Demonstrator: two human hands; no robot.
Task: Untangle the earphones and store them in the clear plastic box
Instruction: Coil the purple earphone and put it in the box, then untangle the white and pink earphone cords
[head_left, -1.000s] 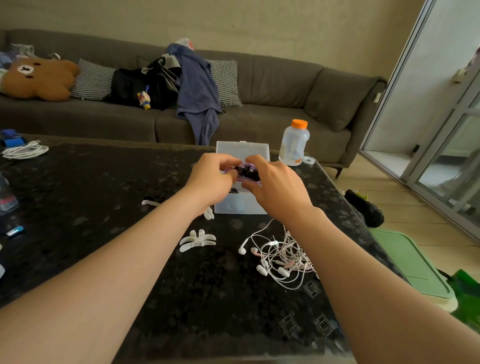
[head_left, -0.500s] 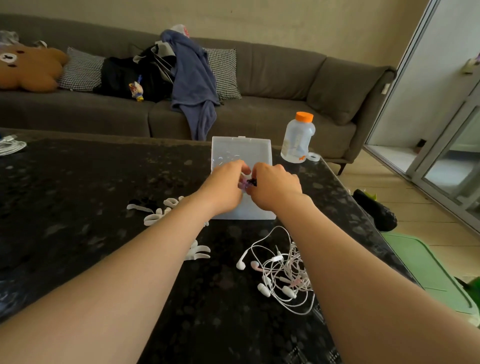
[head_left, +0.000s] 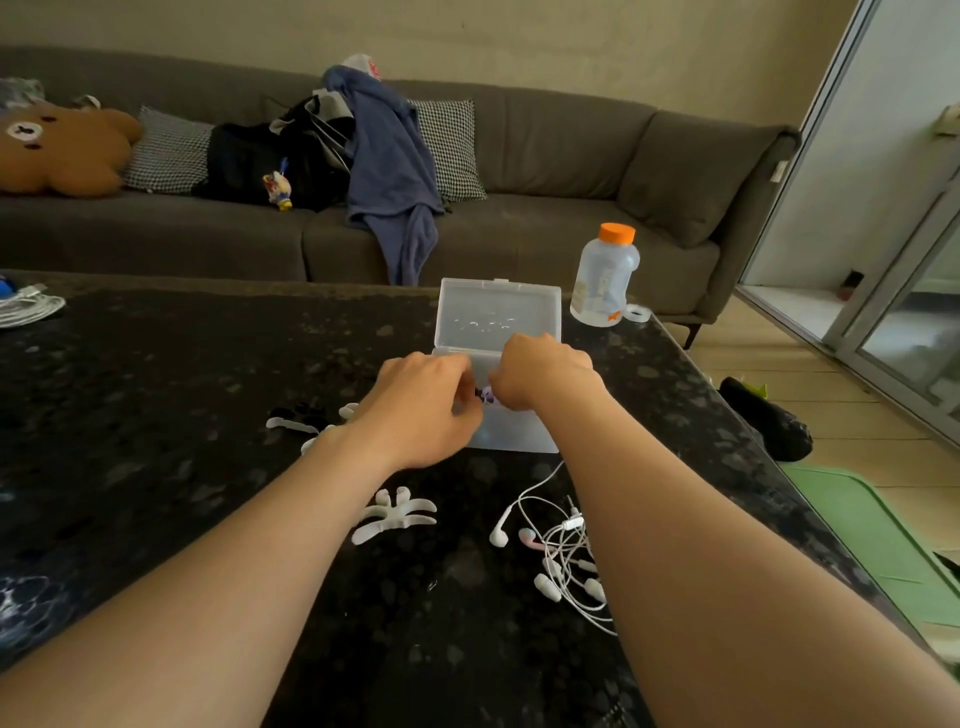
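The clear plastic box (head_left: 498, 312) stands open on the dark table, its lid tipped up at the back. My left hand (head_left: 415, 410) and my right hand (head_left: 545, 371) meet over the box's tray, fingers curled around a small purple and black bundle of earphones (head_left: 485, 396) that shows between them. A tangle of white earphones (head_left: 563, 551) with one pink bud lies on the table beside my right forearm, which covers part of it.
White plastic cord winders (head_left: 397, 514) lie near my left forearm, with others (head_left: 291, 422) farther left. A bottle (head_left: 605, 275) with an orange cap stands at the table's back right corner. White cable (head_left: 28, 306) is coiled at the far left. A sofa runs behind.
Both hands have lowered with the purple bundle from above the box down into its tray. The view has shifted slightly.
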